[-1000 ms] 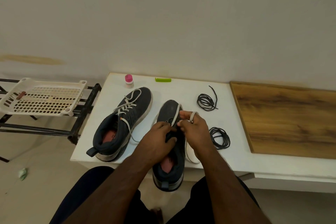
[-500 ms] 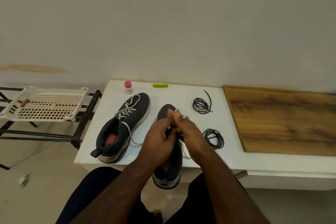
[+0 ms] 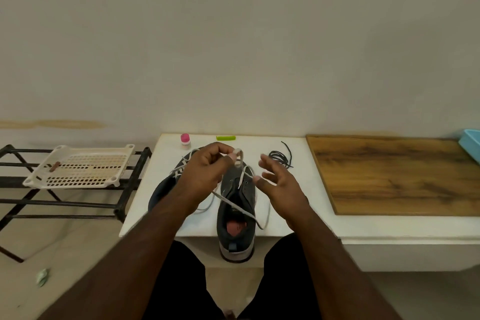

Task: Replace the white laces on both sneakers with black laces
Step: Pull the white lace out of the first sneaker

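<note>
The left hand (image 3: 205,174) is pinching a loop of flat white lace (image 3: 238,157) above the near dark grey sneaker (image 3: 237,212), while the right hand (image 3: 281,186) is hovering beside it with fingers spread, gripping nothing. That sneaker is overhanging the near edge of the white tabletop (image 3: 291,218); the second dark grey sneaker (image 3: 162,191) is lying left, and a coiled black lace (image 3: 279,157) is sitting farther right. A wood-grain board (image 3: 394,174), a cream perforated plastic tray (image 3: 78,167) on a black metal rack (image 3: 130,189), and a plain off-white wall (image 3: 233,47) are surrounding them; no writing is legible.
</note>
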`<state>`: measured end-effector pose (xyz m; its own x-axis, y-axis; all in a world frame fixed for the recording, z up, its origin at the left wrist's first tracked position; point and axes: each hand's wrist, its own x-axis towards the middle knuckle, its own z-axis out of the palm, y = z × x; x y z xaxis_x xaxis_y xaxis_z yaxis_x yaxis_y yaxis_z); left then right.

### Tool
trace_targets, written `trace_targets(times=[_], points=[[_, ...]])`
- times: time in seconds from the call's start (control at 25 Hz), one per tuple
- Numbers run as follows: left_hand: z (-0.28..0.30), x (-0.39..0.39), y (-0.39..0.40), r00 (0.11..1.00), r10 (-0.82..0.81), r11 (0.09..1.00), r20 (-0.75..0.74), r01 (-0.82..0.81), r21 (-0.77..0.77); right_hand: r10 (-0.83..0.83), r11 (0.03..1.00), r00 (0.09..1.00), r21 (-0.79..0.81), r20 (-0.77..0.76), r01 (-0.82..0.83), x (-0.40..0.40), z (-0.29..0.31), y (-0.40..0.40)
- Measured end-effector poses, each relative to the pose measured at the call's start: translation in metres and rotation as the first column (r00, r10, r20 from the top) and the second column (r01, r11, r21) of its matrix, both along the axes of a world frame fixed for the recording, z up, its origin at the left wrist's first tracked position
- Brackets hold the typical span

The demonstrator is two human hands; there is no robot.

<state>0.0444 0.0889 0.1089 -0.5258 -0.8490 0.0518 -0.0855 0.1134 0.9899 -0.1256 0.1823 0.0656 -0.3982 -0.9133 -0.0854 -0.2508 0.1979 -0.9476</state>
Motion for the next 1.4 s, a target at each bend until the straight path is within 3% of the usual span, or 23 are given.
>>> trace_targets(times=[0.08,0.16,0.36,0.48,0.56,0.6,0.68,0.76,0.88,1.08,1.16,1.2,1.28,1.32,1.4], points=[[0.012,0.007,0.0,0.988,-0.092,0.986,0.126,0.108,-0.127,0.152,0.985,0.985,-0.095,0.085,-0.144,0.01,0.014,-0.005],[0.019,0.013,-0.002,0.982,-0.066,0.982,0.178,0.095,-0.162,0.148,0.985,0.989,-0.097,0.031,-0.144,0.014,0.023,-0.009],[0.012,0.022,-0.024,0.934,0.35,0.935,0.065,-0.345,-0.082,-0.056,0.998,0.987,-0.033,-0.149,0.051,0.0,0.026,0.004],[0.012,0.015,-0.038,0.888,0.45,0.891,0.092,-0.439,-0.119,-0.145,0.989,0.989,-0.033,-0.033,0.144,-0.004,0.03,0.005],[0.013,0.008,-0.039,0.876,0.435,0.877,0.209,-0.361,-0.316,-0.117,0.991,0.99,-0.056,0.074,0.121,0.0,0.039,0.001],[0.013,0.002,-0.036,0.914,0.33,0.899,0.236,-0.228,-0.375,-0.085,0.994,0.993,-0.068,0.077,0.091,0.003,0.042,-0.001],[0.011,-0.01,-0.023,0.954,-0.028,0.933,0.297,0.132,-0.336,-0.017,0.995,0.998,-0.1,0.057,0.023,0.007,0.047,-0.005],[0.003,-0.013,-0.012,0.914,-0.252,0.918,0.317,0.33,-0.222,0.03,0.991,0.994,-0.136,0.101,-0.016,0.01,0.051,-0.007],[-0.005,-0.008,-0.01,0.912,-0.206,0.929,0.354,0.296,-0.222,0.035,0.991,0.991,-0.132,0.132,-0.017,0.011,0.054,-0.007],[-0.003,0.011,-0.032,0.852,0.328,0.92,0.408,-0.191,-0.341,-0.016,0.998,0.995,-0.064,0.097,0.022,-0.006,0.048,0.005],[-0.001,0.01,-0.028,0.91,0.191,0.927,0.368,-0.044,-0.374,0.005,0.998,0.993,-0.07,0.114,0.003,-0.004,0.047,0.004],[0.001,0.004,-0.021,0.937,0.018,0.925,0.349,0.116,-0.362,0.029,0.997,0.993,-0.077,0.118,-0.02,0.0,0.048,0.002],[0.006,-0.008,-0.005,0.905,-0.264,0.889,0.335,0.363,-0.281,0.053,0.994,0.989,-0.099,0.139,-0.039,0.01,0.049,-0.004],[0.003,-0.009,-0.005,0.896,-0.295,0.883,0.333,0.389,-0.264,0.041,0.994,0.986,-0.111,0.16,-0.023,0.013,0.05,-0.006],[0.002,-0.003,-0.015,0.911,-0.196,0.904,0.363,0.311,-0.293,-0.007,0.994,0.981,-0.106,0.194,0.028,0.01,0.051,-0.001]])
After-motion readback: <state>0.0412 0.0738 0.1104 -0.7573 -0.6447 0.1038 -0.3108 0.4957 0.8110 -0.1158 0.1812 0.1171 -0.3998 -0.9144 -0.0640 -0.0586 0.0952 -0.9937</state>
